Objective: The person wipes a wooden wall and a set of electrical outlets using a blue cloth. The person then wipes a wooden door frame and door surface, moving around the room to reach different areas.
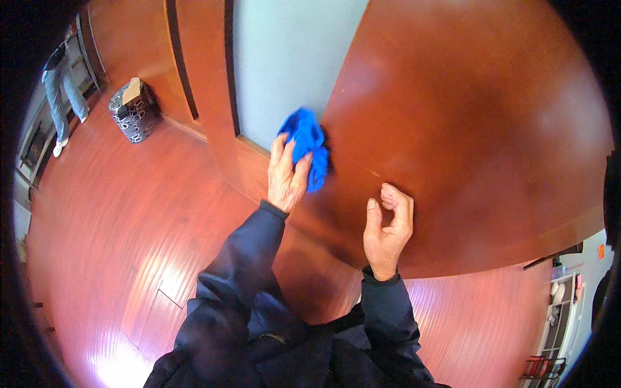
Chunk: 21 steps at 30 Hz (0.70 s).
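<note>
My left hand (288, 174) grips a bright blue cloth (310, 150), crumpled under the fingers. The cloth lies where a pale blue-grey panel (296, 63) meets the edge of a large reddish-brown wooden panel (461, 131), which looks like a door. To the right, my right hand (390, 223) is held in front of that wooden panel, its fingers curled and its thumb apart from them, with nothing in it. Whether it touches the wood I cannot tell. A small light scuff (373, 172) marks the wood just above this hand.
Reddish wood flooring (160, 208) spreads out to the left, with glare on it. A patterned bin (133, 116) with cardboard in its top stands by the wooden wall. Beyond it a person in jeans (60, 97) stands near a rack. Shelves (558, 315) hold items at far right.
</note>
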Available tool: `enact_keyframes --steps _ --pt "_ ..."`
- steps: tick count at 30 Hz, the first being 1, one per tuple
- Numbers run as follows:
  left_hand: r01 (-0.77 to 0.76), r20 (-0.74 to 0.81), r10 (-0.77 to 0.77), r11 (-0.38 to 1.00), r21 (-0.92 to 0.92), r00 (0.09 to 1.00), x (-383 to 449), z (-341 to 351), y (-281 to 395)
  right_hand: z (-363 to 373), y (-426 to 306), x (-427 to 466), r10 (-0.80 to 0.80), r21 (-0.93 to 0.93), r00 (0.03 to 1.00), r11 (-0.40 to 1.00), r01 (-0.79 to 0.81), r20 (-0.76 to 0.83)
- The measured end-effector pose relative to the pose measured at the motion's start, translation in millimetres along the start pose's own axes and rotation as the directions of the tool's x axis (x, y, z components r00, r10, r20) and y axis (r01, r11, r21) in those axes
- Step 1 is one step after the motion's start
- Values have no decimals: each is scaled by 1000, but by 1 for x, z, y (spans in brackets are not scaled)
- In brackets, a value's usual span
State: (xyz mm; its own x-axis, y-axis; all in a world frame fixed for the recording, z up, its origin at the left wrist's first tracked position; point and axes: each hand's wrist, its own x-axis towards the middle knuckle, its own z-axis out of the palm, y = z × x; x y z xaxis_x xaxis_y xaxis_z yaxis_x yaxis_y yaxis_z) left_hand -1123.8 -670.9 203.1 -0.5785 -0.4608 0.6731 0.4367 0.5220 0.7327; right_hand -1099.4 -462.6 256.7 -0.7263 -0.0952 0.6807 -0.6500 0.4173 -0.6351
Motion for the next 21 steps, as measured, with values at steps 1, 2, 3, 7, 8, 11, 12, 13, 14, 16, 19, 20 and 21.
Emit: enact_keyframes --steps 1,2,3,7,8,11,12,13,14,16,19,20,21 --pt "-19 7 20 999 -25 1000 15 -2 6 0 -1 2 31 29 999 999 -31 -12" --pt "-93 -17 93 996 -13 996 31 0 11 0 -3 2 53 26 999 998 -53 -2" --pt "-152 -44 152 988 6 987 40 2 14 1 -4 3 35 -14 999 999 -34 10" --pt "-139 29 138 989 41 990 20 3 4 4 -6 3 -18 -125 999 992 22 29" --pt "-121 38 119 991 61 992 3 2 -1 4 -5 2 -34 -134 999 990 38 31" --pt "121 141 -138 985 121 980 -24 -5 -12 5 -3 2 -37 -189 997 981 49 66" --pt "147 151 -158 986 84 976 -24 -5 -10 4 -1 1 -48 -194 997 979 59 58" --pt "-2 85 -4 998 68 996 -16 -5 -8 4 0 1 -58 -206 996 976 72 73" --pt "-113 38 110 991 68 993 -3 -4 -2 3 1 1 -57 -215 995 974 72 76" --pt "-230 -14 231 970 75 973 32 -1 10 2 2 1 -45 -227 995 972 63 84" --pt "-270 -48 275 959 90 960 56 1 15 2 3 0 -29 -232 995 971 50 92" --pt "-254 -40 260 960 121 965 52 -1 14 2 4 -1 -24 -232 995 972 46 97" --pt "-238 -32 246 959 153 969 45 -3 10 2 4 -1 -18 -223 995 974 39 95"
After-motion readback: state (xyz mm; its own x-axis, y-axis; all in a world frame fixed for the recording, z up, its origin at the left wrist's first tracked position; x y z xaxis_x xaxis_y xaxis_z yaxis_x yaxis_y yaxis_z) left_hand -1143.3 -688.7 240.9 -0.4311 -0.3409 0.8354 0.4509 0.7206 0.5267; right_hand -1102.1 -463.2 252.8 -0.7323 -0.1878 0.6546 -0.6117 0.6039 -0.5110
